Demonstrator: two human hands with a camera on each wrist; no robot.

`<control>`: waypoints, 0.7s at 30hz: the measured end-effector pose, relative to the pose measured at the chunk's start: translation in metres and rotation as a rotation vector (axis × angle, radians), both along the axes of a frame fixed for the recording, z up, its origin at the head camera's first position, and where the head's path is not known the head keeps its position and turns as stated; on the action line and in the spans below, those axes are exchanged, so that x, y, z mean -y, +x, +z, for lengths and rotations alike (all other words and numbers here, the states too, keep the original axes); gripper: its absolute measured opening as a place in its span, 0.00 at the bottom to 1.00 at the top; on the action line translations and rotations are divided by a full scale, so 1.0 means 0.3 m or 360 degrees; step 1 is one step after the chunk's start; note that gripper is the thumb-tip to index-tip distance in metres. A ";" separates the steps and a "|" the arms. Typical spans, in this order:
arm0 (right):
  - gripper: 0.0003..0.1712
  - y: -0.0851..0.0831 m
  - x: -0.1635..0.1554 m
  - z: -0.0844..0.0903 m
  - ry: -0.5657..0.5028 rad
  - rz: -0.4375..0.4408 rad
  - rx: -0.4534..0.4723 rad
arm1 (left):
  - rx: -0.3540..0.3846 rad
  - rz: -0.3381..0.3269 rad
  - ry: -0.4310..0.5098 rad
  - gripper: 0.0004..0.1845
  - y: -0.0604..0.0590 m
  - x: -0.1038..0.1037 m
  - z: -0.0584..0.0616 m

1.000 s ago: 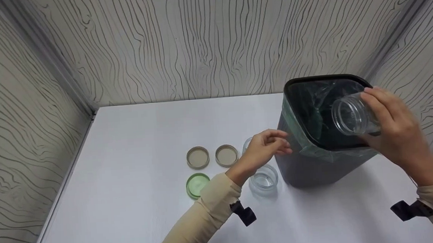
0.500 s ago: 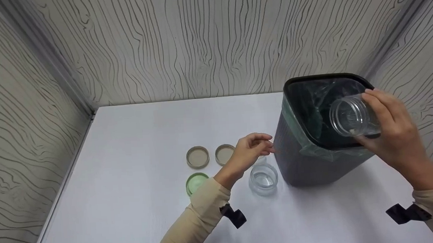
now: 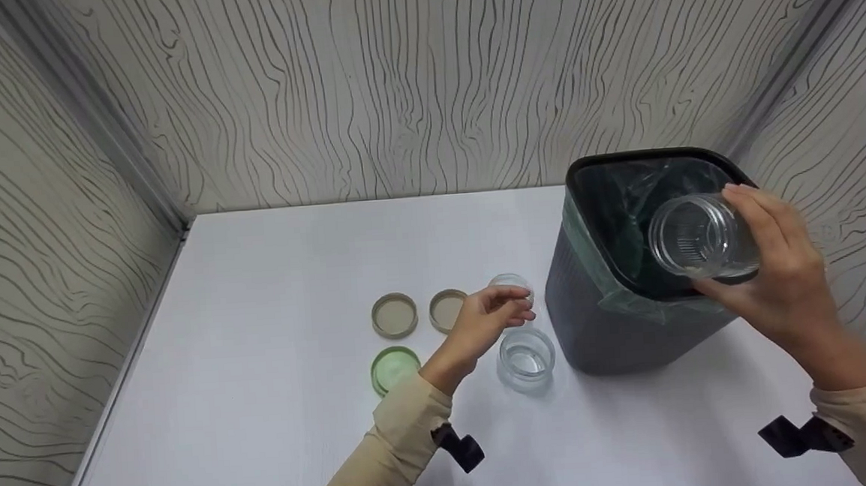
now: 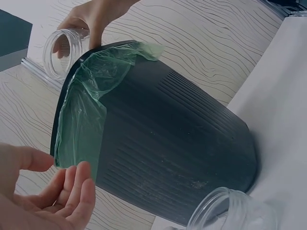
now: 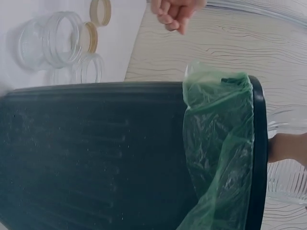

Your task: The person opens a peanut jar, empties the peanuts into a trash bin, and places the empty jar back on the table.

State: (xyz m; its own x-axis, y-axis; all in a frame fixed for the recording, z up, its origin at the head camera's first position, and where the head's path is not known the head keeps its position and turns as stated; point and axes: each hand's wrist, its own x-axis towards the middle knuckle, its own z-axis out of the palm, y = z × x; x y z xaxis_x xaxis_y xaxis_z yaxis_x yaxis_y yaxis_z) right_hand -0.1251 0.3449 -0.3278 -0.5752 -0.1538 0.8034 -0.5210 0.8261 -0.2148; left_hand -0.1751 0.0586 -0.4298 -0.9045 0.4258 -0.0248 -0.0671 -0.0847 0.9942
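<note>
My right hand [image 3: 784,270] grips a clear jar [image 3: 692,235] tipped on its side over the dark trash bin [image 3: 627,340]. Its mouth points left, and a small pale bit shows at its lower rim. In the left wrist view the same jar [image 4: 62,52] sits above the bin's rim. My left hand [image 3: 480,319] hovers left of the bin with fingers loosely bent, holding nothing. Below it and partly behind it stand two clear jars, a near one [image 3: 527,357] and a far one [image 3: 512,282]. The left wrist view shows the left hand's fingers [image 4: 79,196] apart from the bin.
Two beige lids [image 3: 394,315] and a green lid [image 3: 392,367] lie on the white table [image 3: 275,358], left of the jars; my left arm partly covers the green one. A green liner [image 3: 591,252] folds over the bin's rim. Wood-patterned panels [image 3: 393,87] enclose the table.
My left hand has drawn back leftward from the bin, uncovering more of the far jar. My right hand has shifted slightly left with the jar, whose mouth is further over the bin.
</note>
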 end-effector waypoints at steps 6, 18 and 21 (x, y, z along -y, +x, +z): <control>0.52 0.007 0.020 -0.004 -0.0051 -0.0057 0.0017 | 0.0038 0.0036 -0.0035 0.16 0.001 0.013 -0.051; 0.56 0.016 0.035 -0.017 -0.0220 -0.0033 0.0045 | 0.0144 0.0090 -0.0021 0.17 0.017 0.062 -0.130; 0.58 0.017 0.040 -0.021 -0.0272 -0.0013 0.0056 | 0.0142 0.0094 -0.0022 0.17 0.019 0.074 -0.146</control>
State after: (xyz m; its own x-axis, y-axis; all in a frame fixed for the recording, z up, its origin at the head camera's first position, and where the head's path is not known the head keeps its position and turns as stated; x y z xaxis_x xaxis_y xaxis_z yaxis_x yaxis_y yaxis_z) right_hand -0.1199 0.3330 -0.3343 -0.6041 -0.0120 0.7968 -0.5041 0.7802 -0.3703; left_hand -0.1694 0.0363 -0.4736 -0.9218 0.3711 -0.1119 -0.1507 -0.0772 0.9856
